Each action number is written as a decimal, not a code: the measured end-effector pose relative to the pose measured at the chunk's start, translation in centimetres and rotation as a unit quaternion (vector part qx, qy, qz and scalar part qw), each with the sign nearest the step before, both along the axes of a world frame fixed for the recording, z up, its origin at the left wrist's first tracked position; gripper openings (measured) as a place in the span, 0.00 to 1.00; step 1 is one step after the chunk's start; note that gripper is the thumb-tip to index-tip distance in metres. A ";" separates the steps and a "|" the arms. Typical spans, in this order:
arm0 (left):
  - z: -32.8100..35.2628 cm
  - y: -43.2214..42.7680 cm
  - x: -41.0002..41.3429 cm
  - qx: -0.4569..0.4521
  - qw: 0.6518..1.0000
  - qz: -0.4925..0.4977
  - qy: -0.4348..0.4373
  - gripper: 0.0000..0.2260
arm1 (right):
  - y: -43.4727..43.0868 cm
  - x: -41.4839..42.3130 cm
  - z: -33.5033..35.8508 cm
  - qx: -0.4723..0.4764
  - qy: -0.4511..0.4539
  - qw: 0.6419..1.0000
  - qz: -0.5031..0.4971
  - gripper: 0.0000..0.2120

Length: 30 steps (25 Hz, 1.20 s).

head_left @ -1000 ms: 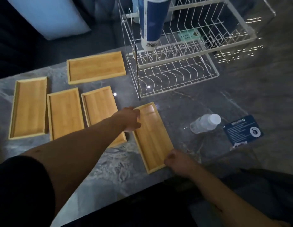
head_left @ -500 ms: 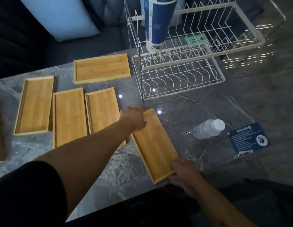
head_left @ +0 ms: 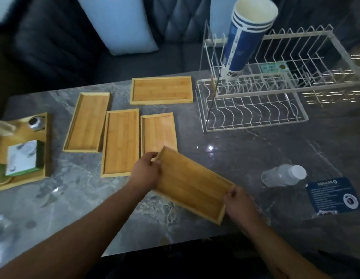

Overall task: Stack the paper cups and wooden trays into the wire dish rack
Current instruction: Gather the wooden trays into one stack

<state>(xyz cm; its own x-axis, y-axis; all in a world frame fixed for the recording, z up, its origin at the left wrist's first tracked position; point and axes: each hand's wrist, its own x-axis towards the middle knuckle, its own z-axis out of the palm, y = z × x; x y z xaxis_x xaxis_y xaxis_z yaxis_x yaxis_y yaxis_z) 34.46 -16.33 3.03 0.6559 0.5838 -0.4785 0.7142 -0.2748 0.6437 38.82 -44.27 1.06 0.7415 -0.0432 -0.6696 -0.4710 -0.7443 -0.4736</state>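
Tray (head_left: 192, 185) lifted, turned diagonal; left hand (head_left: 146, 174), right hand (head_left: 236, 200) fingers clamped on ends.

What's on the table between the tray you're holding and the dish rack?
Nothing: the head view shows only bare marble tabletop between the held tray and the wire rack. The plastic bottle lies off to the right.

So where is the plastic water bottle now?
In the head view, the plastic water bottle lies on its side on the right of the table, beside the blue card, below the wire rack.
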 end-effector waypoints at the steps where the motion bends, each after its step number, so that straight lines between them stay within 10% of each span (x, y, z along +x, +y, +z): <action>1: -0.4 0.8 -2.6 -0.022 0.998 0.050 0.008 0.16 | 1.2 0.0 -0.2 -0.016 -0.010 0.999 0.030 0.05; 9: -6.2 6.4 -16.2 -0.049 0.965 0.243 0.086 0.12 | 11.3 -3.1 -2.8 -0.042 0.010 0.976 0.214 0.12; 30: -5.9 12.6 -15.2 0.129 0.977 -0.031 0.165 0.04 | 15.7 2.3 -6.1 -0.123 -0.003 0.971 0.207 0.19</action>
